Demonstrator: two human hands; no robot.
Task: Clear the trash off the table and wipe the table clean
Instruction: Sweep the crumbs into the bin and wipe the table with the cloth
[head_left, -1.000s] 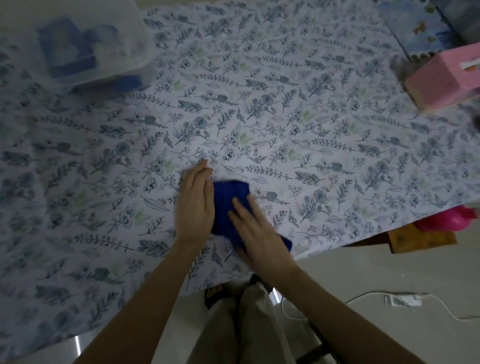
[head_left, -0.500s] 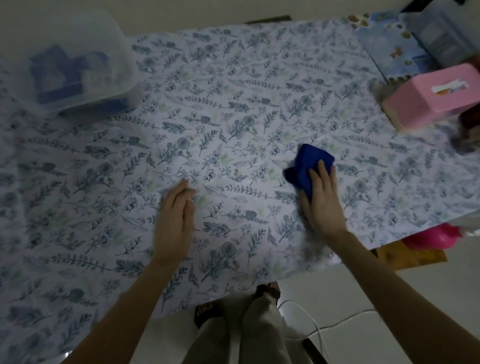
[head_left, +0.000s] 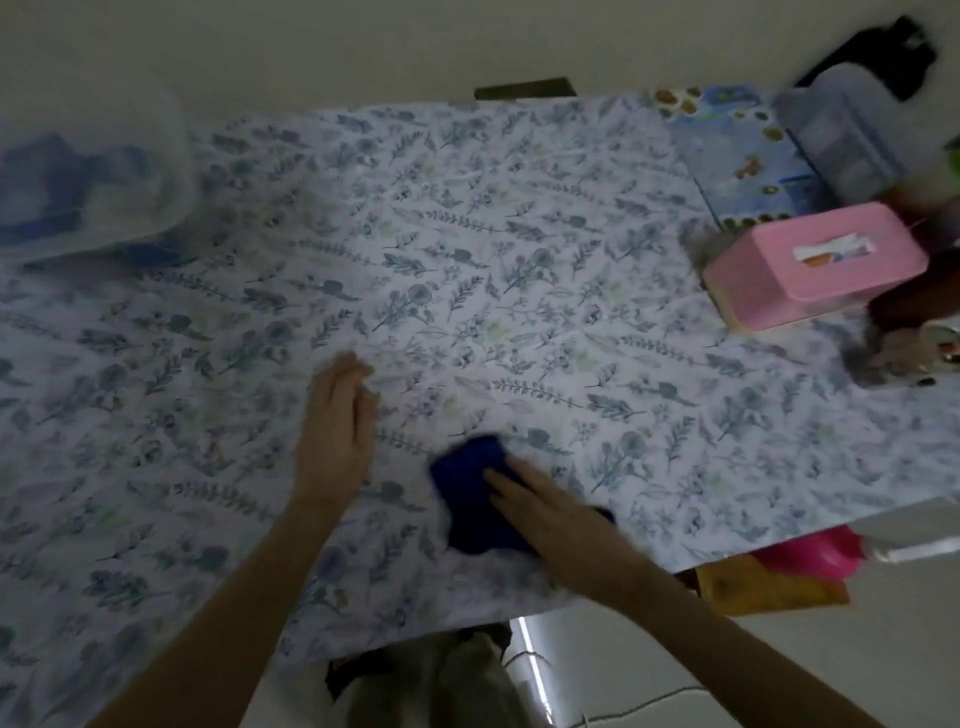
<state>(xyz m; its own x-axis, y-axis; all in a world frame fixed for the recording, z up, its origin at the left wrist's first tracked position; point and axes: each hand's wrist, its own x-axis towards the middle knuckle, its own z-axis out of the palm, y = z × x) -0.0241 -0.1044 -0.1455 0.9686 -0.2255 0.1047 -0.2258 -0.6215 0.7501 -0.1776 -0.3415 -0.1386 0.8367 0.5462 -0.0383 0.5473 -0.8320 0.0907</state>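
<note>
Right hand (head_left: 550, 514) dragged blue cloth (head_left: 467, 467) nearer, covering its blurred half.

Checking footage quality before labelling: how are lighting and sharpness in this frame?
Head view: dim overall; right hand and the dark blue cloth under it are motion-smeared; left hand blurs at its fingertips; translucent plastic box at far left is soft; pink plastic tissue box looks sharper.

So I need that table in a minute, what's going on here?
A person is wiping the table with a blue cloth. The right hand presses the cloth down near the front edge, fingers straight. The left hand rests on the table just beside it and holds nothing. A pink box sits at the right side and a clear bin at the far left.
</note>
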